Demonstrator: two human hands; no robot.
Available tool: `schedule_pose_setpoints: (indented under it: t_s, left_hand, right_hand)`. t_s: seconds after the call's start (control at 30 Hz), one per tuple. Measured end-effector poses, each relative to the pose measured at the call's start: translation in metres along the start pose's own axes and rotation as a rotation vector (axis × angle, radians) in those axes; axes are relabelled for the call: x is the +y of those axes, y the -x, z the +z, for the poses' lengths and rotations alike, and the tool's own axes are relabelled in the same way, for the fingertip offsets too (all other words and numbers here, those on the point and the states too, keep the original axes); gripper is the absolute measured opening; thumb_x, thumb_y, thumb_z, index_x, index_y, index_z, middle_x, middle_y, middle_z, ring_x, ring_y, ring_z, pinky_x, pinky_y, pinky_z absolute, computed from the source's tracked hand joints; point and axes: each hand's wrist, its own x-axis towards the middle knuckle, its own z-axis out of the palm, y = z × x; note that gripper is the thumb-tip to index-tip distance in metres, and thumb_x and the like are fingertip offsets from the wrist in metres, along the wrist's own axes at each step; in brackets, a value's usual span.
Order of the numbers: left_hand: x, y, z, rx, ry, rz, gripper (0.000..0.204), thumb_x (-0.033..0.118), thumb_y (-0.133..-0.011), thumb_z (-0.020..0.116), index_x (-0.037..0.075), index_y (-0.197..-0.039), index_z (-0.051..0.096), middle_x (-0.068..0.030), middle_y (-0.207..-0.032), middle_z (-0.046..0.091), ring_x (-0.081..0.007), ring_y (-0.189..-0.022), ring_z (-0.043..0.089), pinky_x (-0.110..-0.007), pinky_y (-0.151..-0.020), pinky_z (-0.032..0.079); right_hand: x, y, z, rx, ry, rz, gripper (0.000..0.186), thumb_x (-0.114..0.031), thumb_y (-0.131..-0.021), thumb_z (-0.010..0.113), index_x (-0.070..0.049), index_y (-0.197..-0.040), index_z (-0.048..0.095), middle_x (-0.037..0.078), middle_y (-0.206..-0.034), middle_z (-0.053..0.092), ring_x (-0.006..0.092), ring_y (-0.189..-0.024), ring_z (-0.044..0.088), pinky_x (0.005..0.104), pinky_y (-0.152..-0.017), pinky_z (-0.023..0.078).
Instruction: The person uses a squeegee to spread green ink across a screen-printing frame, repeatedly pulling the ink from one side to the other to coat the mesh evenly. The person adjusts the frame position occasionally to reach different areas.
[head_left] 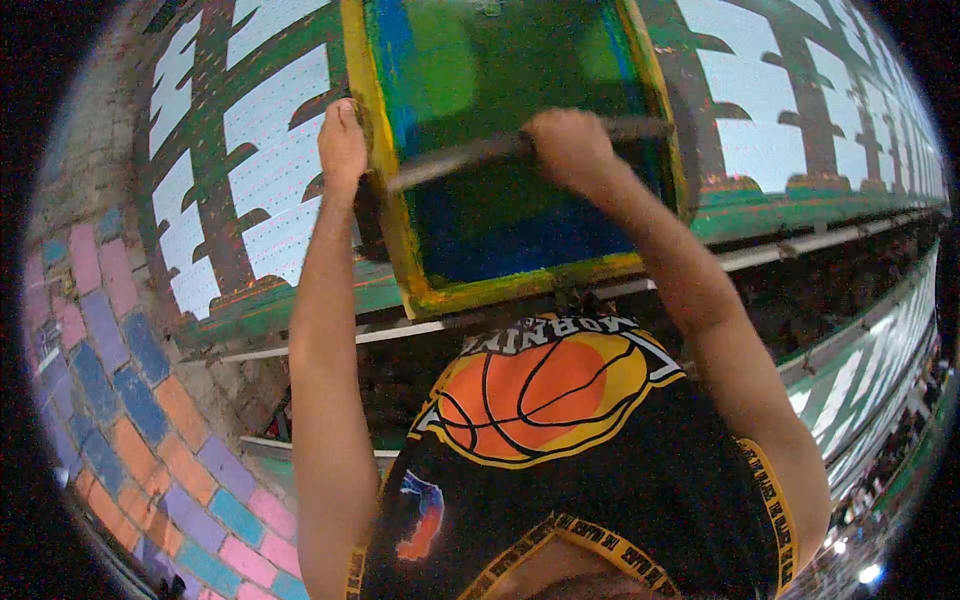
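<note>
plainly, right hand grips bar across yellow-edged frame.

Dim-ish, grainy pic w/ strong fisheye.
Straight lines bend twd rim, corners black; R hand & bar motion-blurred; soft shadow by frame; sm. light glares bottom R, bkgd there fuzzy.

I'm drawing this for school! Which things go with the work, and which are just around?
With the work:
Long bar, in the right hand
Yellow-edged frame, left hand at its left edge
White pieces laid in rows, probably

Just around:
Coloured bricks
Bright light
</note>
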Motion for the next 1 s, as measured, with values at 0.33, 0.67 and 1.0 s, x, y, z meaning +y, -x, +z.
schedule_pose_setpoints:
  t_s: [0.33, 0.67, 1.0]
  left_hand:
    - [0.001, -0.005, -0.004, -0.084, 0.020, -0.039, 0.050, 0.045, -0.098, 0.067, 0.007, -0.130, 0.064, -0.0220, -0.123, 0.071, -0.0387, -0.116, 0.066, -0.044, -0.101, 0.050]
    - [0.093, -0.054, -0.035, -0.015, -0.046, 0.100, 0.044, 0.034, -0.096, 0.072, 0.005, -0.129, 0.065, -0.0189, -0.124, 0.071, -0.0317, -0.113, 0.068, -0.040, -0.100, 0.051]
    - [0.277, 0.006, 0.155, 0.092, 0.073, 0.133, 0.043, 0.034, -0.095, 0.073, 0.005, -0.126, 0.065, -0.0164, -0.118, 0.073, -0.0314, -0.107, 0.070, -0.041, -0.098, 0.051]
  right_hand:
    - [-0.053, 0.152, 0.055, 0.226, -0.104, -0.036, 0.034, -0.010, -0.086, 0.064, -0.007, -0.119, 0.071, 0.010, -0.115, 0.073, 0.0307, -0.109, 0.071, 0.0427, -0.089, 0.059]
    - [-0.005, 0.163, 0.021, 0.218, -0.232, -0.044, 0.042, -0.012, -0.080, 0.073, -0.010, -0.122, 0.070, 0.010, -0.117, 0.072, 0.0297, -0.110, 0.070, 0.0413, -0.090, 0.058]
    - [0.258, 0.248, 0.021, 0.415, -0.050, -0.117, 0.026, -0.019, -0.089, 0.065, -0.012, -0.114, 0.069, 0.009, -0.108, 0.072, 0.0288, -0.105, 0.072, 0.0417, -0.089, 0.059]
